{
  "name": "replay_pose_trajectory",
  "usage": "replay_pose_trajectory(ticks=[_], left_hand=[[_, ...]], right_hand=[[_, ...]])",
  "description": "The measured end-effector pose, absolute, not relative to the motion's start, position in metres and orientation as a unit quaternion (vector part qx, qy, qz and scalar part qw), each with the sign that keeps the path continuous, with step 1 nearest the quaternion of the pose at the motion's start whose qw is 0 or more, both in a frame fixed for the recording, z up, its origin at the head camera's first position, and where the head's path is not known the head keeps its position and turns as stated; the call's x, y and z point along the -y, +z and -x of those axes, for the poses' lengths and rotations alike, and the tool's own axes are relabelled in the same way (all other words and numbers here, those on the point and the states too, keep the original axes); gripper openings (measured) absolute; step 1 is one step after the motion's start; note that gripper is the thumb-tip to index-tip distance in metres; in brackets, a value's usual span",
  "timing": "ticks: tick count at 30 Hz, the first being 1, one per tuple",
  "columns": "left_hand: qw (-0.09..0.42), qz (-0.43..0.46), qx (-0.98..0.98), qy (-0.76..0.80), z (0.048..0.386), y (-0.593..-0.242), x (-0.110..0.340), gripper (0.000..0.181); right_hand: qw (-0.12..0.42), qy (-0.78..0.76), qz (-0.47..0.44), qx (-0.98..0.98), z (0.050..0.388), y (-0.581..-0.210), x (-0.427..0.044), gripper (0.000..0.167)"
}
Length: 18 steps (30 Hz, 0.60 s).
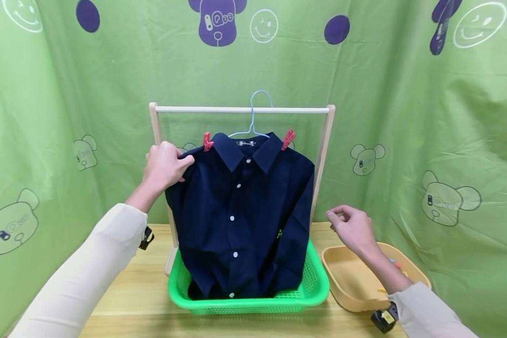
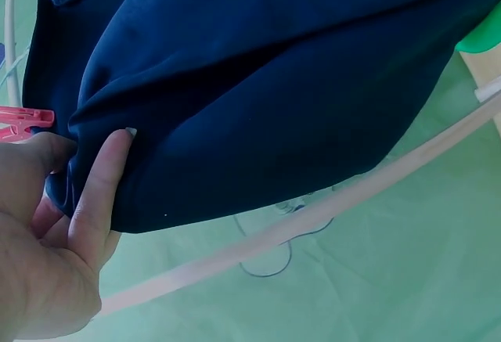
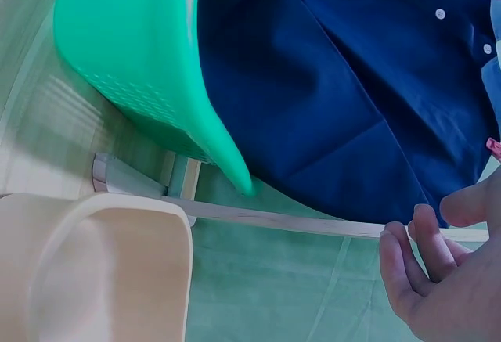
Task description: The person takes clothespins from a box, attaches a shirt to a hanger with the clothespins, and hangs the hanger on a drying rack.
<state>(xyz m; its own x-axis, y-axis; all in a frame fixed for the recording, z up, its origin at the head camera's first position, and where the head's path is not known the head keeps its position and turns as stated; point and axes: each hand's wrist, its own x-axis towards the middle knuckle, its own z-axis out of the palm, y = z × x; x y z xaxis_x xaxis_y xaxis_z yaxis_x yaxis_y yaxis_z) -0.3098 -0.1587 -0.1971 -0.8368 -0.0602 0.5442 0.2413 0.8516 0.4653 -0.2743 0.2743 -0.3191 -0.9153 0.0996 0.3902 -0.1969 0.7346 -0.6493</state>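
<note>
A dark navy button-up shirt (image 1: 253,202) hangs from a light blue wire hanger (image 1: 252,123), its lower part resting in a green basket (image 1: 249,306). Two red clothespins, a left clothespin (image 1: 207,142) and a right clothespin (image 1: 288,140), clip its shoulders beside the collar. My left hand (image 1: 165,164) pinches the shoulder cloth just outside the left clothespin; in the left wrist view that hand (image 2: 63,225) has the fabric between thumb and fingers. To the right of the shirt, my right hand (image 1: 355,227) hovers with loosely bent fingers and holds nothing.
The hanger hooks over the white bar (image 1: 203,109) of a wooden-legged rack. A yellow-orange tray (image 1: 346,277) with a few small coloured pieces stands right of the basket, under my right forearm. Green printed curtain (image 1: 110,70) surrounds the wooden table (image 1: 126,291).
</note>
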Motion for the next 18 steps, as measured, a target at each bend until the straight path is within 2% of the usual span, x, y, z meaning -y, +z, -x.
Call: replay_pose_trajectory(ticks=[18], left_hand=[[0.289,0.059,0.913,-0.283,0.318,-0.235,0.151,0.039]], right_hand=[[0.192,0.366,-0.025,0.910,0.275,-0.320,-0.274,0.035]])
